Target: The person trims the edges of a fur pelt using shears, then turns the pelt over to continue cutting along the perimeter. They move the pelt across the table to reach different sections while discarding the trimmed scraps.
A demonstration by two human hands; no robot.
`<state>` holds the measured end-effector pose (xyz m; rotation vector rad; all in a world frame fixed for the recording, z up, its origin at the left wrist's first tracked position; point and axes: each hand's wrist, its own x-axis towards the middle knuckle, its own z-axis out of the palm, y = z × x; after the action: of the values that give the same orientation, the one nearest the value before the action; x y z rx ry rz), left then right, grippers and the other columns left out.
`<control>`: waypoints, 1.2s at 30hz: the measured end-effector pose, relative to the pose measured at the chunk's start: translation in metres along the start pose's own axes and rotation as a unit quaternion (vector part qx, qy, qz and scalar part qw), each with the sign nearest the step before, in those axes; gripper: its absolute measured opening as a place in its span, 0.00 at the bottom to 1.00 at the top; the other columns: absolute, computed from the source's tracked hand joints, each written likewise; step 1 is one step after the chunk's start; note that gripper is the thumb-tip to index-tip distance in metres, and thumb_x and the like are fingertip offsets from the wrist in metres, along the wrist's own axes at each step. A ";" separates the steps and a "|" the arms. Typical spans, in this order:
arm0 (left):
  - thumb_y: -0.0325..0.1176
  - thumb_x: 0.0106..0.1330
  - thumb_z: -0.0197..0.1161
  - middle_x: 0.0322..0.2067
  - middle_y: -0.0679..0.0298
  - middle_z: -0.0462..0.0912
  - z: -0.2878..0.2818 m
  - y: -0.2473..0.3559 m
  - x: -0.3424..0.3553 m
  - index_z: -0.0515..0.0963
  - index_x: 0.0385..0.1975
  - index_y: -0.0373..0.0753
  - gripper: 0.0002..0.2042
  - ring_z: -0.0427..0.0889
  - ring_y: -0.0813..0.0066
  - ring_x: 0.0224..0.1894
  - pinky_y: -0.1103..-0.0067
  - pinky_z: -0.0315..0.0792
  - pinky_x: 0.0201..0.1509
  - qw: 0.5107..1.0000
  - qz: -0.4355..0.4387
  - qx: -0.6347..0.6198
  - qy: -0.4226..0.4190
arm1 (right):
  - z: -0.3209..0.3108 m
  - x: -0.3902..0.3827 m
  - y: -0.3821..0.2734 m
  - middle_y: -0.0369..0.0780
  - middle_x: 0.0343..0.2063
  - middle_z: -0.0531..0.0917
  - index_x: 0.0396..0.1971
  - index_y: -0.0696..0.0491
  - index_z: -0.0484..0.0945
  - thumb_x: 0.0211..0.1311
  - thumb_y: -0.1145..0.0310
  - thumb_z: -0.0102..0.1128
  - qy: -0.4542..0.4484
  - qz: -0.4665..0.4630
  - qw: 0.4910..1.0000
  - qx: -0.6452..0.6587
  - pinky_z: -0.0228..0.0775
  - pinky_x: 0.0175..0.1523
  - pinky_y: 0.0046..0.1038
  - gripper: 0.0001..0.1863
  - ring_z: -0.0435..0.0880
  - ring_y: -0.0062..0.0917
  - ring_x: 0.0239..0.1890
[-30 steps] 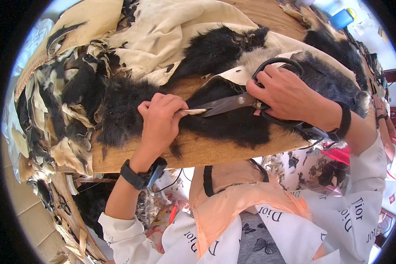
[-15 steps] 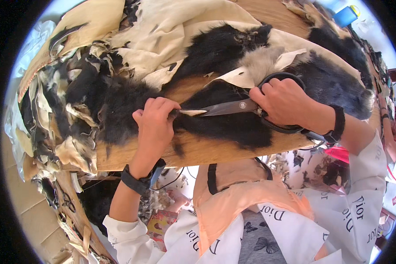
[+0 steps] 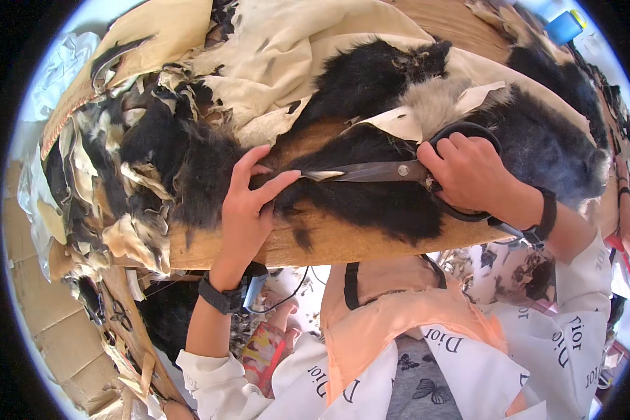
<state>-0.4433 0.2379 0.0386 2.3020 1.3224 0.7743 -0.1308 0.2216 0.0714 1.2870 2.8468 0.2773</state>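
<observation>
My right hand [image 3: 469, 175] is wrapped round the black handles of large scissors [image 3: 379, 172]. Their dark metal blades lie almost together and point left across a piece of black fur [image 3: 385, 208] on the wooden table. A narrow pale strip of hide edge shows at the blade tips. Left of the tips, my left hand [image 3: 250, 210] has its thumb and forefinger spread apart, with the thumb tip close to the pale strip; whether it touches cannot be told. A grey and black fur [image 3: 539, 140] lies beyond my right hand.
Fur and hide scraps [image 3: 143, 175] are heaped at the left of the wooden table [image 3: 259, 246]. A large cream hide [image 3: 287, 52] is spread behind, with a blue container [image 3: 565, 28] at the far right. Flattened cardboard [image 3: 56, 329] lies at lower left. Another person's arm [image 3: 626, 217] shows at the right edge.
The fingers of my left hand have opened from a pinch on the fur edge, and the forefinger has lifted away. My right hand keeps the scissors in nearly the same place; the whole view has shifted slightly.
</observation>
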 end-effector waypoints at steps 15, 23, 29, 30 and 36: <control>0.09 0.34 0.45 0.40 0.59 0.76 -0.003 -0.015 0.007 0.73 0.24 0.37 0.18 0.76 0.63 0.43 0.80 0.68 0.46 0.995 -0.010 -0.068 -0.066 | 0.001 0.003 0.000 0.38 0.19 0.73 0.28 0.54 0.70 0.46 0.54 0.59 -0.003 -0.001 1.000 0.026 0.63 0.26 0.25 0.18 0.73 0.28 0.26; 0.09 0.36 0.43 0.37 0.58 0.78 0.000 -0.027 0.006 0.69 0.22 0.35 0.15 0.76 0.64 0.41 0.82 0.66 0.47 0.989 -0.025 -0.124 -0.072 | 0.013 0.010 0.001 0.39 0.18 0.74 0.25 0.54 0.71 0.47 0.51 0.57 -0.017 -0.029 0.999 0.042 0.65 0.26 0.26 0.19 0.74 0.30 0.26; 0.08 0.41 0.43 0.32 0.59 0.78 0.007 -0.029 0.008 0.68 0.22 0.35 0.13 0.77 0.66 0.36 0.84 0.67 0.41 0.986 -0.054 -0.155 -0.039 | 0.011 0.012 0.006 0.40 0.16 0.76 0.25 0.55 0.71 0.45 0.65 0.55 -0.068 -0.038 0.997 0.027 0.67 0.26 0.29 0.10 0.77 0.33 0.24; 0.08 0.40 0.44 0.34 0.59 0.78 0.006 -0.031 0.007 0.67 0.22 0.35 0.13 0.76 0.67 0.37 0.84 0.66 0.43 0.985 -0.058 -0.158 -0.049 | 0.009 0.012 0.006 0.40 0.16 0.76 0.25 0.55 0.71 0.44 0.67 0.54 -0.076 -0.035 0.996 0.033 0.68 0.26 0.30 0.08 0.77 0.33 0.24; 0.10 0.37 0.47 0.35 0.58 0.77 -0.002 -0.026 0.006 0.67 0.19 0.34 0.12 0.76 0.67 0.38 0.83 0.65 0.44 0.988 -0.049 -0.124 -0.074 | 0.002 0.007 0.008 0.40 0.17 0.77 0.28 0.53 0.70 0.42 0.65 0.57 -0.067 0.004 0.996 0.059 0.69 0.27 0.32 0.12 0.77 0.33 0.25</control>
<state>-0.4597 0.2557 0.0275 2.0416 1.1902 0.6809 -0.1293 0.2317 0.0714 1.2822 2.7833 0.0208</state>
